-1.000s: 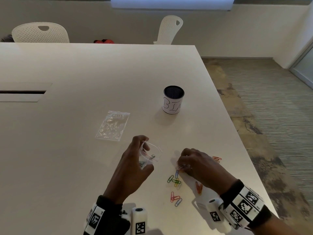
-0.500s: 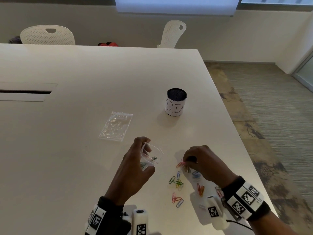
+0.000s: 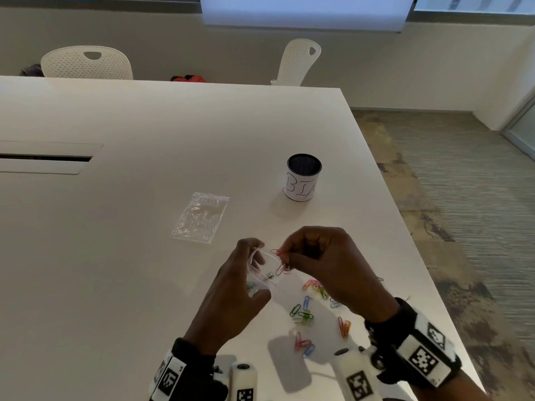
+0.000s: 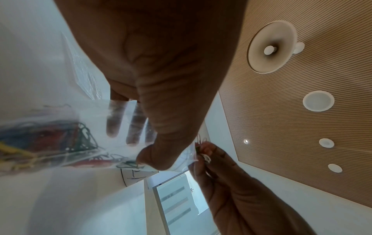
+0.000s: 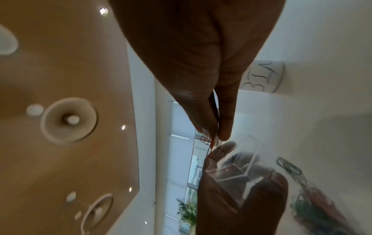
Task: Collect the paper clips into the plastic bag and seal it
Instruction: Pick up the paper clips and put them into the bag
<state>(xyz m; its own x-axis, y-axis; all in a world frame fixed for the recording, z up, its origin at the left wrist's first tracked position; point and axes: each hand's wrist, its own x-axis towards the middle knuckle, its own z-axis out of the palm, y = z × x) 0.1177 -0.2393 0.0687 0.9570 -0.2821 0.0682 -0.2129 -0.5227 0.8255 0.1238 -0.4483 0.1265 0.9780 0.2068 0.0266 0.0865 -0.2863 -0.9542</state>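
Note:
My left hand (image 3: 246, 273) grips a small clear plastic bag (image 3: 262, 272) with its mouth held open toward the right; coloured paper clips (image 4: 50, 136) lie inside it. My right hand (image 3: 307, 253) pinches red paper clips (image 3: 280, 263) between thumb and fingers right at the bag's mouth. In the right wrist view the red clips (image 5: 208, 139) hang from the fingertips (image 5: 223, 135) just above the bag (image 5: 247, 163). Several loose coloured clips (image 3: 304, 312) lie on the white table (image 3: 115, 256) below and right of both hands.
A second clear plastic bag (image 3: 201, 217) lies flat on the table left of a small dark cup with a white label (image 3: 303, 178). The table's right edge (image 3: 419, 256) runs close to the loose clips. Two white chairs (image 3: 86, 63) stand at the far side.
My right hand lifted red clips off the table and carried them left and up to the mouth of the bag. The left hand kept holding the bag in about the same place.

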